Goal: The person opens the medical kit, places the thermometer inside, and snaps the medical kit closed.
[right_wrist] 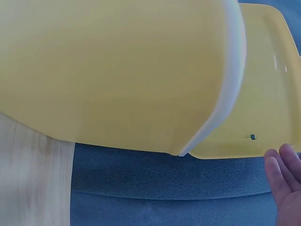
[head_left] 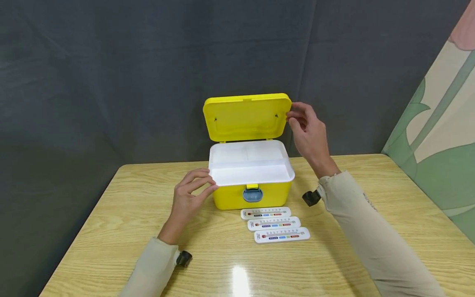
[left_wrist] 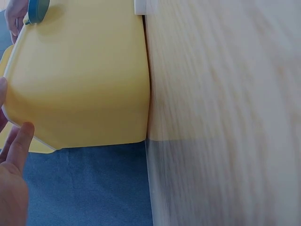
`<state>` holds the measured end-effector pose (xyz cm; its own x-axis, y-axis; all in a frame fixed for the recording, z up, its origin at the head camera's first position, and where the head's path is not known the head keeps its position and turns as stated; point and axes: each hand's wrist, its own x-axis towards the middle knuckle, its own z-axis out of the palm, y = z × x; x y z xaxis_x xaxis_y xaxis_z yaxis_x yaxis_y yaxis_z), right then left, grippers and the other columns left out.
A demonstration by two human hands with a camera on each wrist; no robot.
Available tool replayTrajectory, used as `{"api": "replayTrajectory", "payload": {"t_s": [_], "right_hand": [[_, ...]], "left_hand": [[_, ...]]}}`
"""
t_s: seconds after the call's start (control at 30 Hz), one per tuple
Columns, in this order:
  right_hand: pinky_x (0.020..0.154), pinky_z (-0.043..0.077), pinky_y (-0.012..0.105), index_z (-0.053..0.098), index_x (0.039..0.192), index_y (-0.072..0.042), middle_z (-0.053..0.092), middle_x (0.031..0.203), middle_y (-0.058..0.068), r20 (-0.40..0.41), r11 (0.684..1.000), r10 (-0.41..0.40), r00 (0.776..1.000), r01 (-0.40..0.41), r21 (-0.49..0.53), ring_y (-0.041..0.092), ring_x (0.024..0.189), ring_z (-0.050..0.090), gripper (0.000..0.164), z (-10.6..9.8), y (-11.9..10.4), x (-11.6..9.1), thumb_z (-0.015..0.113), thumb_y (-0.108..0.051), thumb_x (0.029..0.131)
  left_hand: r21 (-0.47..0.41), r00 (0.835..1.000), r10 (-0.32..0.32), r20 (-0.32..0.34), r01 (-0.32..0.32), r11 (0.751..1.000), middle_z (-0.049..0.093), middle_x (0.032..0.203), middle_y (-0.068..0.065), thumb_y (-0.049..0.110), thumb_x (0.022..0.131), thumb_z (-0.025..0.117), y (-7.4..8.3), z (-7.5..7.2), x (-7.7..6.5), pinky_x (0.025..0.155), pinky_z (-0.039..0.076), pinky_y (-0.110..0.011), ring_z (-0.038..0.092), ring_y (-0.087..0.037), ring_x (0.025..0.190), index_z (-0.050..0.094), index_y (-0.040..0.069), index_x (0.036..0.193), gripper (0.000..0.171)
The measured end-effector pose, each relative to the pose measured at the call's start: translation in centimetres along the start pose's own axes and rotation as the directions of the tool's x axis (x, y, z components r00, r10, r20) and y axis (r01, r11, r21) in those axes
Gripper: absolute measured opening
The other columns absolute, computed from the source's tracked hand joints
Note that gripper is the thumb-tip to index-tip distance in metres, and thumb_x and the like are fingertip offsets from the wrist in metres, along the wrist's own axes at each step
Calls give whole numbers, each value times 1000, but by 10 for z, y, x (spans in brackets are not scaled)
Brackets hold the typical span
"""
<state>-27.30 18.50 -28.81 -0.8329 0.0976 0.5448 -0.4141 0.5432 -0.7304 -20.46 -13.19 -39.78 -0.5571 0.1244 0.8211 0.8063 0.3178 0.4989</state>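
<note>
I see a wood-grain table (head_left: 345, 268) with a glare spot (head_left: 240, 281) near its front. Behind it I have a dark cloth (head_left: 156, 82), bluish in both wrist views; at right, a wall (head_left: 458, 128) painted with green leaves (head_left: 452, 177) and a pink shape (head_left: 465, 27).

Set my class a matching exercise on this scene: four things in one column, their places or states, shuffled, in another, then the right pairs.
Things
1. Lid
2. Tray
3. Thermometers
4. Left hand

Places and states
A. On the table, in front of the box
B. At the box's front left corner
C. Yellow, standing open
D. White, in the top of the box

Right pairs: 1-C; 2-D; 3-A; 4-B
</note>
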Motion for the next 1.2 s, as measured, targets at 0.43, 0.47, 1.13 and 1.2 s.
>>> {"api": "replayTrajectory", "payload": {"t_s": [0.43,0.47,1.13,1.2], "right_hand": [[113,47,45,46,147,-18,57,144,4,113,999,-23,993,28,-42,22,129,57,45,-5,5,-8,47,-32,105],[112,48,45,47,147,-18,57,143,4,123,998,-25,992,31,-50,23,128,57,45,-5,6,-10,47,-33,105],[96,53,52,61,130,-11,65,129,11,345,975,-63,936,131,-177,30,115,60,31,-14,22,-72,56,-26,103],[100,52,54,65,123,-12,65,129,10,383,968,-70,921,155,-196,31,118,59,26,-15,23,-76,61,-24,100]], "left_hand": [[9,999,-46,16,46,999,69,97,-10,-5,74,82,1,0,1,106,50,-18,63,-29,110,78,5,87,17],[8,999,-47,14,47,999,70,97,-10,-5,74,83,1,0,1,106,50,-18,63,-29,110,78,5,87,17],[7,1000,4,7,-4,1000,68,95,-13,-9,72,82,1,-1,2,104,51,-19,63,-30,108,77,3,86,19],[9,1000,4,3,-4,1000,68,95,-13,-9,72,82,1,-1,3,104,51,-19,64,-29,109,77,3,85,19]]}}
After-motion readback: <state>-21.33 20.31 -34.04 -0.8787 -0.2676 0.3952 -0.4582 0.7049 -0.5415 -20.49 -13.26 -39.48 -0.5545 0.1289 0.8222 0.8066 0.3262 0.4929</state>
